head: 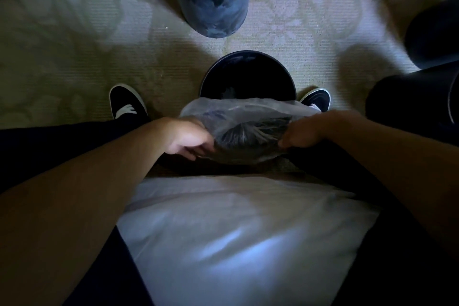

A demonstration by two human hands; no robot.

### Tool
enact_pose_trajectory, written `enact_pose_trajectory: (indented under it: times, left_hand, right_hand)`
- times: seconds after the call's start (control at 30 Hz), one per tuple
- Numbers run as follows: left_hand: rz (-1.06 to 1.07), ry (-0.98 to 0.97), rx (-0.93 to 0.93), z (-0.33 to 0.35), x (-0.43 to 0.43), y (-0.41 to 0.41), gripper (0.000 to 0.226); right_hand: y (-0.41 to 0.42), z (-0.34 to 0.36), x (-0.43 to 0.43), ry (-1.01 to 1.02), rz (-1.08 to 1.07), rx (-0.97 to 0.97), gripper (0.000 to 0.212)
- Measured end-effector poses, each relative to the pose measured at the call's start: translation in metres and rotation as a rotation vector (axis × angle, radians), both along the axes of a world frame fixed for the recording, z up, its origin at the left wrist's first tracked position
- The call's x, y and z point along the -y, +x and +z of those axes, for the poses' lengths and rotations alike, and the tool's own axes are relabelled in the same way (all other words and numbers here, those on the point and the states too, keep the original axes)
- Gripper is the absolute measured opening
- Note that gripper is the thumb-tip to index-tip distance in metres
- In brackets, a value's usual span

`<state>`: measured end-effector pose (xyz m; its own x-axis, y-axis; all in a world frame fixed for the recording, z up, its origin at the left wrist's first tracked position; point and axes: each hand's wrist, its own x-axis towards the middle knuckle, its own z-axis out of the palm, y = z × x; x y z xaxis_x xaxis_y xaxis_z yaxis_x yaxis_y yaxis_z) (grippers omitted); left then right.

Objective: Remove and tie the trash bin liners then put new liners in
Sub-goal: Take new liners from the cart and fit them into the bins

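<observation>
A clear plastic liner (248, 117) is stretched between my two hands, just above the near rim of a small dark round bin (248, 74) that stands on the carpet between my feet. My left hand (188, 140) grips the liner's left edge. My right hand (305, 133) grips its right edge. Dark bunched plastic shows inside the liner's middle. A second bin (211, 0), dark with a metal rim, stands further away at the top centre.
Two more dark cylindrical bins (417, 102) (437, 32) stand at the right. My black shoes (128, 103) sit either side of the near bin. I sit on a white bed edge (236, 231). Patterned carpet (74, 45) lies all around.
</observation>
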<state>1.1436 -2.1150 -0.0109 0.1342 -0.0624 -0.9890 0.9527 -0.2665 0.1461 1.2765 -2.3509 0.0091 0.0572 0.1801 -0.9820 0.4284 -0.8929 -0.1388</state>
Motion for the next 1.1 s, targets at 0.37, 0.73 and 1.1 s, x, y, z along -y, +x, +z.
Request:
enact_pose_trajectory:
  times: [0.37, 0.73, 1.1]
  left_hand:
    - [0.502, 0.126, 0.279, -0.003, -0.015, 0.026, 0.03]
    - [0.447, 0.152, 0.685, 0.004, -0.021, 0.064, 0.074]
    - [0.143, 0.644, 0.652, -0.023, -0.034, 0.067, 0.03]
  right_hand:
    - [0.029, -0.002, 0.002, 0.114, -0.35, 0.426, 0.031]
    - [0.059, -0.017, -0.02, 0.664, -0.971, 0.405, 0.033]
    - [0.075, -0.036, -0.046, 0.535, -0.82, 0.32, 0.047]
